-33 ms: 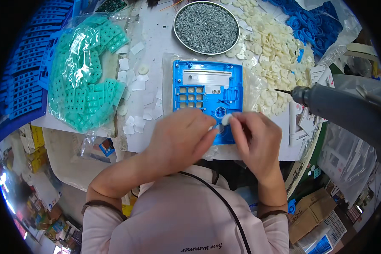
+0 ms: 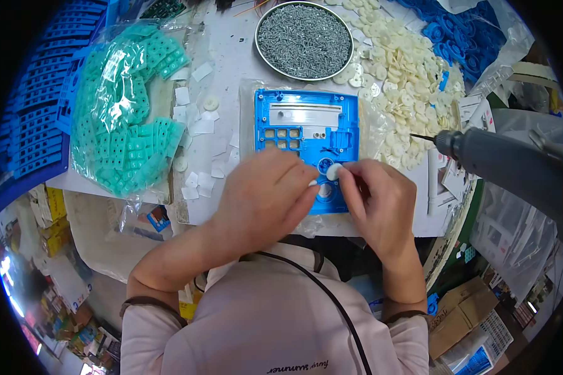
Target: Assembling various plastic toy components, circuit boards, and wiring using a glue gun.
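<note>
A blue plastic housing (image 2: pixel 350 134) lies in front of me, with square openings on its left side and round seats lower down. My right hand (image 2: pixel 381 203) pinches a round off-white plastic disc (image 2: pixel 334 172) over its lower right part. My left hand (image 2: pixel 263 194) is closed above the housing's lower left, covering some of the openings. A small white piece (image 2: pixel 313 183) shows at its fingertips; its full shape is hidden.
A round tray of screws (image 2: pixel 303 40) stands behind the housing. Loose off-white discs (image 2: pixel 406 81) lie to the right, near a grey power screwdriver (image 2: pixel 500 153). Bagged green keypads (image 2: pixel 122 119) and stacked blue parts (image 2: pixel 40 81) fill the left. Paper squares (image 2: pixel 203 125) are scattered between.
My left hand has shifted slightly left, away from the lower round seat, which shows more now. The disc in my right hand has turned its flat face more into view.
</note>
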Tool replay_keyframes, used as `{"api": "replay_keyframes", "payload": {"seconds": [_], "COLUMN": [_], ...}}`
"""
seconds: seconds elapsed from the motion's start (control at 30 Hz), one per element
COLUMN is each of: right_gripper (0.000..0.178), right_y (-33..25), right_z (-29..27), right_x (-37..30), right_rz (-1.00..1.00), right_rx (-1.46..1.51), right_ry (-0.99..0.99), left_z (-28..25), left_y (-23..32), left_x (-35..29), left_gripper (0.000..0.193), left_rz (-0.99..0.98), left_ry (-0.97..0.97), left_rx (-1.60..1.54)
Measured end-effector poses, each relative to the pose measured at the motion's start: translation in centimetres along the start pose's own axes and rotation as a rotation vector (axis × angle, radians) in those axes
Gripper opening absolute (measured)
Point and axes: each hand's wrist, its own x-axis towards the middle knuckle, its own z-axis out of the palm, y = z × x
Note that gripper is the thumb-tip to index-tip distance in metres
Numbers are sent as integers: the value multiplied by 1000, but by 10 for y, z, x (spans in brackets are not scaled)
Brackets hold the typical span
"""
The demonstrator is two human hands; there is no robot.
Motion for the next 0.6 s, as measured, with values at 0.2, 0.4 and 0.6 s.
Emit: {"api": "replay_keyframes", "payload": {"seconds": [0.2, 0.4, 0.6], "right_gripper": [20, 21, 21], "right_y": [-1, 0, 2], "right_z": [14, 20, 14], "right_x": [7, 5, 10], "right_rz": [7, 31, 23], "right_rx": [-211, -237, -231], "right_ry": [-61, -53, -109], "left_z": [1, 7, 4], "left_y": [-21, -26, -22], "left_x": [9, 5, 8], "left_gripper": [29, 35, 35], "left_rz": [132, 175, 186], "left_ry": [-79, -123, -196], "left_rx": [121, 201, 291]}}
